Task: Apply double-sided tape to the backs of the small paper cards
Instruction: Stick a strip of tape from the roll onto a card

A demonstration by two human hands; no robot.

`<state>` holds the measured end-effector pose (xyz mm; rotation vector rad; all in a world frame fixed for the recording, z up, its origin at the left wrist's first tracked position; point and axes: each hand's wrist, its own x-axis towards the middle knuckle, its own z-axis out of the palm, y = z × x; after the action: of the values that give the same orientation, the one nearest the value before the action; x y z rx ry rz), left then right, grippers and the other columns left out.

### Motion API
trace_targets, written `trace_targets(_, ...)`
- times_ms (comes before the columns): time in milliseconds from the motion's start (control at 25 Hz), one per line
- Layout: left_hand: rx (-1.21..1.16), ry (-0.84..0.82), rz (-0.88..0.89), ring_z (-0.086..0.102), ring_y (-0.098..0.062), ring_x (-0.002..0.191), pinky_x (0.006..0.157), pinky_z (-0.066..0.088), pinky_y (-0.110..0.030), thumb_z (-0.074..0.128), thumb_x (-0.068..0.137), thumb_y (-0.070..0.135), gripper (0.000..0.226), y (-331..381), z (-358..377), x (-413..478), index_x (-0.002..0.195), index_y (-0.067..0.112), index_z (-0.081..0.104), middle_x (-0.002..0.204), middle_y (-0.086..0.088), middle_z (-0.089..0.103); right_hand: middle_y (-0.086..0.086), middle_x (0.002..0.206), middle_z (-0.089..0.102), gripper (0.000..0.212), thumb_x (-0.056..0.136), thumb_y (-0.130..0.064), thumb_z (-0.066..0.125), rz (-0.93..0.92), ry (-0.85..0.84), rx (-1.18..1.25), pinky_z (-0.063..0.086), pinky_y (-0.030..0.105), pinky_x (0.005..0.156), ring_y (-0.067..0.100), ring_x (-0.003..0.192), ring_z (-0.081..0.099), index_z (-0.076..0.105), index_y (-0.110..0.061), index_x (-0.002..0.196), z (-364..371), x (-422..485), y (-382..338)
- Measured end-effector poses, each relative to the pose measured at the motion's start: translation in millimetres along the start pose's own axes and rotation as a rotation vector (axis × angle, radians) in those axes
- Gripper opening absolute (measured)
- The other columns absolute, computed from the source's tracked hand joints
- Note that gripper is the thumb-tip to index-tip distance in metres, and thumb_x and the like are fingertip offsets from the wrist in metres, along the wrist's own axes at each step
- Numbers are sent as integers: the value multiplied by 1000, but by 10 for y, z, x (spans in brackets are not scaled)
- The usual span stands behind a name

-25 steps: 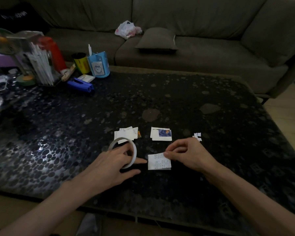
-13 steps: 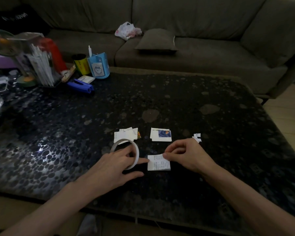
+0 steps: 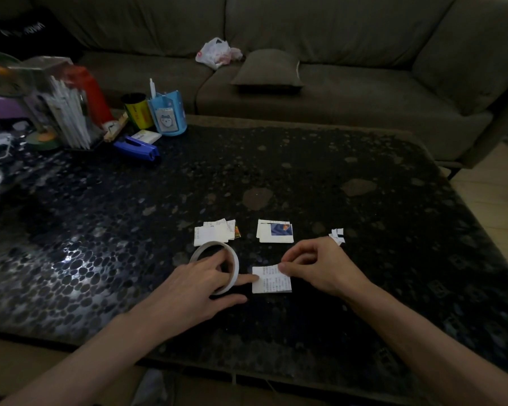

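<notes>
A white tape roll (image 3: pixel 230 259) stands on edge near the table's front, with fingers of my left hand (image 3: pixel 194 288) hooked through its ring. That hand's index finger reaches out and presses the left edge of a small paper card (image 3: pixel 272 284) lying back-up on the table. My right hand (image 3: pixel 320 268) pinches a pale tape strip at the card's top edge with thumb and forefinger. Behind lie a fanned pile of cards (image 3: pixel 214 232) and a neater stack (image 3: pixel 276 232) with a blue picture showing.
Small white paper scraps (image 3: pixel 336 235) lie right of the stacks. At the back left of the dark pebbled table (image 3: pixel 364 259) stand a blue stapler (image 3: pixel 137 148), a blue pen cup (image 3: pixel 167 115), a yellow can and other clutter. A sofa runs behind.
My left index finger has slid right onto the card's left edge. My right hand's pinch stays at the card's top edge, shifted only slightly.
</notes>
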<state>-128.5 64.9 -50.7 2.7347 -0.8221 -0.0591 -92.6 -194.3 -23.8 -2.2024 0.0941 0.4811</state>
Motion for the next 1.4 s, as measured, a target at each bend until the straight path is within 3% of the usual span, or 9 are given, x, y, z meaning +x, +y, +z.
trace_targets(400, -4, -28, -8, 47, -2, 112, 79, 51, -24, 34, 92, 72, 51, 6, -5, 19, 142, 65, 44, 119, 20, 42, -10, 85, 78, 9, 89, -28, 82, -6, 30, -28, 48, 14, 67, -3, 84, 72, 74, -30, 94, 24, -2, -3)
trace_targets(720, 4, -58, -11, 44, -2, 117, 81, 52, -27, 31, 92, 73, 53, 29, -32, 22, 143, 65, 41, 120, 21, 37, -9, 80, 78, 11, 87, -29, 84, -31, 52, -58, 56, 18, 77, -3, 78, 72, 74, -30, 91, 24, -33, -19)
trace_targets(880, 13, -76, -16, 44, -4, 116, 82, 51, -28, 37, 94, 70, 49, 38, -59, 38, 143, 65, 41, 121, 18, 40, -10, 84, 69, 37, 77, -52, 87, -75, 159, -204, 50, 19, 68, 2, 78, 65, 69, -31, 100, 172, -101, -46)
trace_targets(1000, 45, -99, -23, 47, -4, 114, 78, 47, -24, 34, 93, 73, 54, 34, -68, 64, 142, 58, 52, 111, 21, 31, -15, 82, 57, 48, 75, -60, 85, -114, 205, -366, 40, 21, 63, 0, 75, 55, 61, -33, 107, 271, -139, -82)
trace_targets(1200, 18, -96, -39, 45, 1, 116, 86, 52, -27, 45, 94, 70, 44, 40, -97, 92, 138, 67, 49, 122, 21, 38, -13, 90, 59, 46, 79, -47, 87, -64, 217, -325, 41, 22, 65, 5, 83, 58, 60, -32, 113, 256, -89, -110)
trace_targets(1400, 7, -78, -55, 44, 3, 115, 86, 54, -31, 46, 94, 69, 42, 59, -94, 112, 135, 66, 53, 123, 22, 41, -9, 85, 64, 38, 86, -30, 85, -27, 180, -288, 44, 18, 65, 2, 78, 62, 60, -34, 115, 176, -30, -70)
